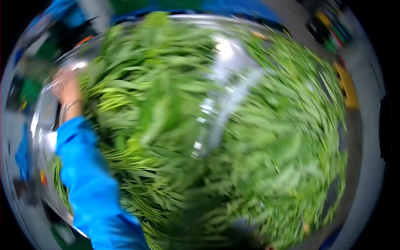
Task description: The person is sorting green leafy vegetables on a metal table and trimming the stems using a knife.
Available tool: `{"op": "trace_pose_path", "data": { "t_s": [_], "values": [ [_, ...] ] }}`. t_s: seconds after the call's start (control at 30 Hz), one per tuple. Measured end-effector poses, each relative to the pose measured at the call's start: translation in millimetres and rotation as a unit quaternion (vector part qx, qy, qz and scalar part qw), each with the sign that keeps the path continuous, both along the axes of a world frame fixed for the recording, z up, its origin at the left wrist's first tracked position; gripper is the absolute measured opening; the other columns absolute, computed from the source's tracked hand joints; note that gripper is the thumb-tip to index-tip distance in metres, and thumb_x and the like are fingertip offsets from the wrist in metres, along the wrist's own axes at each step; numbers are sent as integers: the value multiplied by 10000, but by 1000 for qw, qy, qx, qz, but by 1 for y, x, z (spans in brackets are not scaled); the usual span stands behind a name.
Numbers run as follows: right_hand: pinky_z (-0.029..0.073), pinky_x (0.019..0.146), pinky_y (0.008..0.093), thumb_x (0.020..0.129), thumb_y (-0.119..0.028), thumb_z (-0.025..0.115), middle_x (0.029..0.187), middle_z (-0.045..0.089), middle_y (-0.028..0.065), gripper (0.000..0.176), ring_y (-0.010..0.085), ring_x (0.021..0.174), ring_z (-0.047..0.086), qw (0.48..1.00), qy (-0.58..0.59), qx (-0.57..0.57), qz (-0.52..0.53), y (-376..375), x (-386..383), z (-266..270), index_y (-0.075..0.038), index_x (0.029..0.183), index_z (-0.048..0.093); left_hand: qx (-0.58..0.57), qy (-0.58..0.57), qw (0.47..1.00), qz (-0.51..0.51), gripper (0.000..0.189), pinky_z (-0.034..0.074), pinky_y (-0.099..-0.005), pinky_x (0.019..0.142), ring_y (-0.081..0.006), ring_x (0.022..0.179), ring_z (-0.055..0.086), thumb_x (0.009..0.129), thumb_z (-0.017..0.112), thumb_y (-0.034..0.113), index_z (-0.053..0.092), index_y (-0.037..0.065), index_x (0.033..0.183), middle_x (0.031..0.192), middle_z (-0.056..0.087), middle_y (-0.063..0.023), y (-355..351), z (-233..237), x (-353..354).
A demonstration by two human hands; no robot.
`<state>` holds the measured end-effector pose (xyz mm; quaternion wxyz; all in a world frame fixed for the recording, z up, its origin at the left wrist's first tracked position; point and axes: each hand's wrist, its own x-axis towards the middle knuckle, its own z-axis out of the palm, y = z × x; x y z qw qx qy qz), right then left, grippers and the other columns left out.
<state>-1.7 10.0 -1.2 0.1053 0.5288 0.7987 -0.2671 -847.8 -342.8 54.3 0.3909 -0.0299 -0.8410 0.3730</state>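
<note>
My left hand [68, 86], in a bright blue sleeve [85, 175] with a thin bracelet at the wrist, reaches to the far left rim of a shiny metal table [37, 121]. Motion smears its fingers, so I cannot make out whether they grip anything. Long-stemmed leafy greens [125, 100] lie beside it in a thick heap. Another wide spread of loose greens [287, 146] covers the right side. Between the two heaps runs a pale, shiny strip [227, 112], too blurred to name. My right hand does not show.
Bare metal [233, 56] shows between the heaps near the far rim. Off the right side is a yellow object [346, 85] on the floor, with dark and coloured items [331, 27] farther back. Blue material [241, 8] lies beyond the far edge.
</note>
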Motion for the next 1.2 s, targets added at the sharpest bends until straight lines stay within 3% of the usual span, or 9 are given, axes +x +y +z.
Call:
{"op": "trace_pose_path", "data": {
  "t_s": [0.23, 0.33, 0.5, 0.6, 0.77, 0.87, 0.97, 1.07, 1.2],
  "values": [
    [434, 523, 292, 794, -80, 619, 590, 525, 77, 80, 141, 545, 520, 973, 180, 80, -119, 20, 21, -2, -24, 779, 565, 182, -104, 872, -443, 488, 408, -368, 926, -325, 1099, 518, 801, 638, 200, 495, 111, 1259, 1240, 522, -155, 86, 62, 103],
    [446, 729, 288, 766, -46, 605, 997, 532, 91, 479, 165, 818, 536, 951, 236, 141, -139, 71, 6, 26, -44, 1218, 450, 203, -245, 721, -616, 416, 373, -411, 971, -300, 1125, 497, 822, 599, 95, 486, 15, 1214, 1217, 537, -131, 172, 78, 249],
    [374, 919, 396, 669, 46, 523, 1114, 517, 117, 485, 303, 1046, 480, 964, 61, 258, 15, 159, 75, 9, -69, 1140, 510, 240, -672, 476, -513, 745, 309, -428, 1017, -375, 1184, 410, 636, 715, 73, 381, 1, 1298, 1250, 452, -206, 234, 39, 503],
    [376, 916, 403, 677, 43, 537, 1067, 524, 95, 365, 303, 1069, 467, 969, -40, 232, 81, 194, 94, -11, -87, 1018, 541, 257, -685, 522, -437, 942, 276, -457, 1034, -430, 1239, 321, 662, 749, 217, 187, -70, 1361, 1349, 304, -292, 259, -13, 596],
    [457, 726, 416, 752, 6, 515, 931, 554, 171, 257, 362, 838, 566, 960, 143, 240, 31, 232, 124, -9, -51, 1003, 516, 440, -559, 531, -460, 947, 200, -474, 1076, -448, 1174, 337, 625, 753, 187, 196, -76, 1345, 1275, 340, -274, 365, -121, 711],
    [494, 700, 339, 806, -42, 459, 963, 576, 121, 237, 205, 812, 608, 928, 274, 52, -246, 240, 147, -12, -39, 1042, 478, 359, -707, 426, -437, 961, 251, -448, 1054, -418, 1155, 362, 674, 723, 260, 150, -87, 1363, 1251, 360, -268, 465, -81, 761],
    [511, 708, 306, 819, -38, 458, 971, 578, 93, 237, 187, 818, 606, 770, 459, -122, -426, 224, 137, 25, -38, 1056, 451, 288, -707, 353, -541, 843, 313, -476, 980, -404, 1182, 374, 722, 683, 283, 225, 72, 1397, 1261, 401, -232, 505, -78, 787],
    [513, 741, 320, 811, -12, 511, 951, 556, 94, 163, 181, 827, 589, 721, 524, -204, -404, 193, 143, 30, -58, 958, 459, 310, -670, 347, -578, 624, 333, -471, 972, -377, 1197, 395, 740, 675, 223, 414, 94, 1292, 1258, 429, -204, 453, -25, 773],
    [517, 802, 352, 719, 13, 494, 877, 600, 131, 179, 244, 845, 615, 599, 494, -498, -385, 138, 154, 4, 25, 895, 525, 258, -663, 583, -392, 885, 270, -540, 992, -446, 1234, 303, 601, 787, 270, 341, 70, 1339, 1338, 312, -256, 313, -19, 774]
  ]
}}
